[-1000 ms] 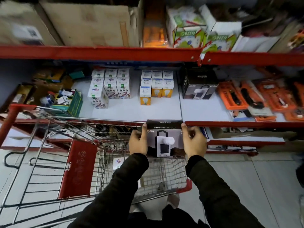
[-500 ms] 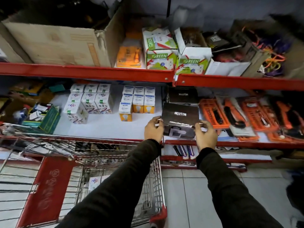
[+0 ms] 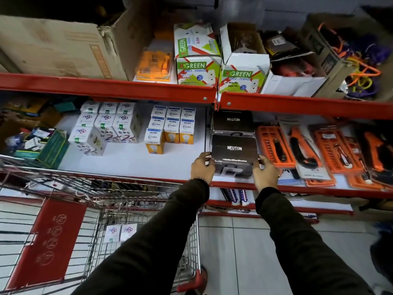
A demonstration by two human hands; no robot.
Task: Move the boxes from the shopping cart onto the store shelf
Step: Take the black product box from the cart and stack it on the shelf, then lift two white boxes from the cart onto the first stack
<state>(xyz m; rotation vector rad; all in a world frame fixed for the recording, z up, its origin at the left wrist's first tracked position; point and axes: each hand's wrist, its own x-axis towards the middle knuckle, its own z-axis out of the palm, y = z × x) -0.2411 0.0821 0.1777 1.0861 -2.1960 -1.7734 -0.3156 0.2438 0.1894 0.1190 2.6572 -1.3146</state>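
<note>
A black Neuton box (image 3: 234, 151) rests on the white middle shelf (image 3: 131, 165), directly in front of a second black Neuton box (image 3: 232, 121). My left hand (image 3: 202, 168) grips its left side and my right hand (image 3: 264, 175) grips its right side. The shopping cart (image 3: 119, 188) stands below and to the left, with two small white bulb boxes (image 3: 120, 232) lying in its basket.
Stacks of white bulb boxes (image 3: 106, 126) and blue-and-yellow bulb boxes (image 3: 170, 128) fill the shelf's left half. Orange tool packs (image 3: 319, 152) lie to the right of the black boxes. The red upper shelf (image 3: 106, 87) carries cartons and green-and-white boxes.
Both hands carried the black box up from above the cart and forward onto the middle shelf, setting it down in front of the other black box.
</note>
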